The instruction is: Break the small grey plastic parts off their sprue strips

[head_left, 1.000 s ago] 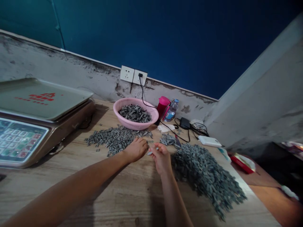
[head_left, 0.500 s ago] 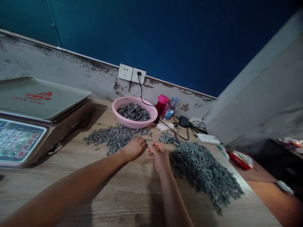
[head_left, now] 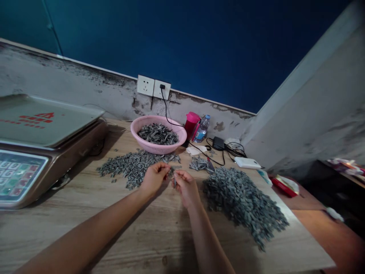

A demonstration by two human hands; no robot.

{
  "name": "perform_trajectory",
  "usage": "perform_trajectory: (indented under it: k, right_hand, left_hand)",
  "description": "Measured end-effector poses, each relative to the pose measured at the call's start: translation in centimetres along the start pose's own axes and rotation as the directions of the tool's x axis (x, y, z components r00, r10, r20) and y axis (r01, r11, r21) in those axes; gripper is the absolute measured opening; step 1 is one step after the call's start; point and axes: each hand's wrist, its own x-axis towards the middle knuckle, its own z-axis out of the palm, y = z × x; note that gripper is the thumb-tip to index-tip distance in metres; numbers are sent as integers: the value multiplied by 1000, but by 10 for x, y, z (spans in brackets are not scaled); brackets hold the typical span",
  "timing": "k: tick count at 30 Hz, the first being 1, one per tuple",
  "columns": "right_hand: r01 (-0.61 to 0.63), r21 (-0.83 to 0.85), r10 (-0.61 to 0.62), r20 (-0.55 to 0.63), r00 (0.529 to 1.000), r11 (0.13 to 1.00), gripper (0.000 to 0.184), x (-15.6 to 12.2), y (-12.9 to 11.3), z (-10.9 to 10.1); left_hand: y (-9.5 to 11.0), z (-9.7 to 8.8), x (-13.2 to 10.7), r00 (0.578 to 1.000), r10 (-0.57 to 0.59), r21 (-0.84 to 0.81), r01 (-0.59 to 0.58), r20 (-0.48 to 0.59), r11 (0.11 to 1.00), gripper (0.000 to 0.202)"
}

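- One pink plastic basket (head_left: 154,148), far on the table, holds dark grey strips (head_left: 157,134).
- Your left hand (head_left: 154,179) and right hand (head_left: 186,187) meet, fingers pinching a small grey piece (head_left: 172,179).

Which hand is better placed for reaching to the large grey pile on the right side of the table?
Probably the right hand: it is just beside the large grey pile, while the left hand is farther away, on the other side of the right hand.

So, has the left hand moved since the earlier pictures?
Yes: the left hand now sits slightly further left, measured against the pink plastic basket.
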Motion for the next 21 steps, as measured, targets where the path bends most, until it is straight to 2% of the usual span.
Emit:
perform_trajectory:
  k: [3,5,9,14,18,21]
  right_hand:
    - [52,-59,-51,27,998,997,19,-3,2,6]
    - [83,-109,-81,22,996,991,18,-4,3,9]
    - [129,-264,-127,24,992,956,13,-4,3,8]
    - [226,-408,-204,98,974,884,12,-5,2,6]
    - [268,-424,-236,127,963,865,10,-5,1,6]
    - [223,-322,-199,107,974,920,13,-6,-1,4]
  left_hand:
    - [6,7,-12,990,-144,-335,140,14,932,23]
    - [8,7,-16,979,-202,-434,194,29,880,25]
    - [6,-1,-19,944,-317,-522,317,93,792,19]
    - [-3,-13,-21,906,-370,-599,416,207,684,12]
    - [-6,-19,-23,877,-400,-598,475,266,645,16]
    - [-6,-23,-23,868,-409,-616,491,282,616,18]
